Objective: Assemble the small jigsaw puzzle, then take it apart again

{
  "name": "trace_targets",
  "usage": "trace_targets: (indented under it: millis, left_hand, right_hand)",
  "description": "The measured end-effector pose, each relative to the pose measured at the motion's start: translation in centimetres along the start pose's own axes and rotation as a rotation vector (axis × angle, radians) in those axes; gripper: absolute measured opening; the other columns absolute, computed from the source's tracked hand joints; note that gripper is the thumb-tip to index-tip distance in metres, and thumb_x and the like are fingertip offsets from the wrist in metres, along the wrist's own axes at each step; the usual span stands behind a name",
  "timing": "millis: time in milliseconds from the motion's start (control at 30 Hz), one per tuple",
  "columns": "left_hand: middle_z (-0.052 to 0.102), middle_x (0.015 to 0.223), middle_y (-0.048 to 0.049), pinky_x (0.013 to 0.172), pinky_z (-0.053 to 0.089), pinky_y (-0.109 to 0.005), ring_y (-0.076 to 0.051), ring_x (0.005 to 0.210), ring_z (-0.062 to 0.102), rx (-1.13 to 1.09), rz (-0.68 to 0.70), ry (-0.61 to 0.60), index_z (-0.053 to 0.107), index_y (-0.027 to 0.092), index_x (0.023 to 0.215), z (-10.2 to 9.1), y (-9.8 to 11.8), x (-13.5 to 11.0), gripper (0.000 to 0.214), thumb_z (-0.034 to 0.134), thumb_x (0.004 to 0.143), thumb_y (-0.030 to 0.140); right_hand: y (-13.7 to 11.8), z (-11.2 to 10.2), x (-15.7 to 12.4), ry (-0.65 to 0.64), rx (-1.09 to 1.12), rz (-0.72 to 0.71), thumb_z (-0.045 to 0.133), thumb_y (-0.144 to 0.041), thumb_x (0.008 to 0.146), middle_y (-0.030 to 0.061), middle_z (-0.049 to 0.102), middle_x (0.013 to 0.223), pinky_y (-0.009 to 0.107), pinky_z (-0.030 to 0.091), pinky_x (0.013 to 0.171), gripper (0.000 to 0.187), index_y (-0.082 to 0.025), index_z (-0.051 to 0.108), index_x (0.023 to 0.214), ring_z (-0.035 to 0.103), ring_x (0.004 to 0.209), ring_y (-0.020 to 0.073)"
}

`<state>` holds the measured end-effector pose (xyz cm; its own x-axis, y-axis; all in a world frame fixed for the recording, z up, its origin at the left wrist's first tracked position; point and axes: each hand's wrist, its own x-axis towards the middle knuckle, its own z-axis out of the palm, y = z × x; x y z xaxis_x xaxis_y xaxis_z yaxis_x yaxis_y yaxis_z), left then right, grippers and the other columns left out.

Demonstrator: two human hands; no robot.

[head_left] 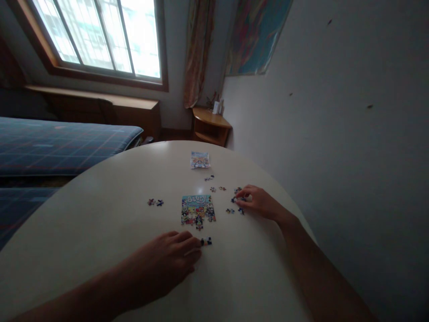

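Jigsaw (197,208) being built on table (117,219): upper part seemingly done, near edge left.
Near, a small strip of pcs. (208,241) is being touched by the left hand (177,253), fingers loosely bent; whether it's being gripped can't be told. Just beyond, gaps are being shown by the jigsaw's ragged near edge. At right, loose pcs. (230,210) are being fingered by the right hand (253,201), thumb & fingertips slightly apart; hold unclear. Approx. 2 pcs. at left (156,202) & several farther pcs. (213,189) are awaiting placement, prob.
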<state>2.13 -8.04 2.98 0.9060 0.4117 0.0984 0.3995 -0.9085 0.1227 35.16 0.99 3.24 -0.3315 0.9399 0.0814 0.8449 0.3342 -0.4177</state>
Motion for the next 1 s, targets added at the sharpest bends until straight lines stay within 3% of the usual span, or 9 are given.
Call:
trace_targets:
  millis: [567,700,767,900,1000]
  left_hand:
    - [0.065,0.114,-0.0072,0.086,0.052,-0.036,-0.022,0.102,0.062,0.028,0.012,0.013,0.062,0.018,0.109,0.0,0.4,0.0,0.017,0.054,0.094,0.017]
    - [0.066,0.110,-0.0056,0.083,0.053,-0.035,-0.021,0.099,0.062,0.042,-0.005,0.037,0.063,0.019,0.104,-0.8,-1.3,-0.2,0.015,0.052,0.094,0.018]
    - [0.067,0.104,-0.0055,0.078,0.053,-0.033,-0.020,0.092,0.063,0.071,-0.118,0.071,0.065,0.019,0.097,-1.4,-3.4,-0.6,0.017,0.048,0.095,0.018]
    - [0.069,0.101,-0.0078,0.069,0.052,-0.033,-0.025,0.091,0.064,0.115,-0.551,0.098,0.068,0.022,0.097,-2.5,-8.4,-2.2,0.021,0.047,0.093,0.026]
    - [0.070,0.105,-0.0094,0.072,0.053,-0.037,-0.028,0.094,0.065,0.086,-0.671,0.100,0.069,0.022,0.100,-2.9,-10.4,-3.2,0.027,0.045,0.092,0.032]
  right_hand:
    - [-0.7,0.8,0.3,-0.021,0.197,0.076,0.061,-0.030,0.080,0.0053,0.068,0.083,0.029,0.046,0.070,0.016,-0.017,0.066,0.087,0.061,0.075,0.0167]
    - [-0.7,0.9,0.4,-0.001,0.174,0.098,0.060,-0.029,0.080,0.0054,0.070,0.082,0.029,0.046,0.069,0.016,-0.017,0.067,0.088,0.061,0.073,0.0170]
    - [-0.6,1.0,0.5,0.005,0.157,0.108,0.060,-0.029,0.080,0.0062,0.071,0.086,0.031,0.047,0.071,0.016,-0.018,0.067,0.089,0.063,0.076,0.0180]
    - [-0.6,1.1,0.7,0.030,0.098,0.129,0.061,-0.028,0.080,0.0067,0.073,0.090,0.032,0.047,0.074,0.017,-0.018,0.068,0.092,0.065,0.080,0.0196]
    - [-0.5,1.1,0.7,0.041,0.056,0.133,0.060,-0.029,0.082,0.0067,0.074,0.092,0.032,0.047,0.074,0.017,-0.019,0.069,0.093,0.065,0.080,0.0197]
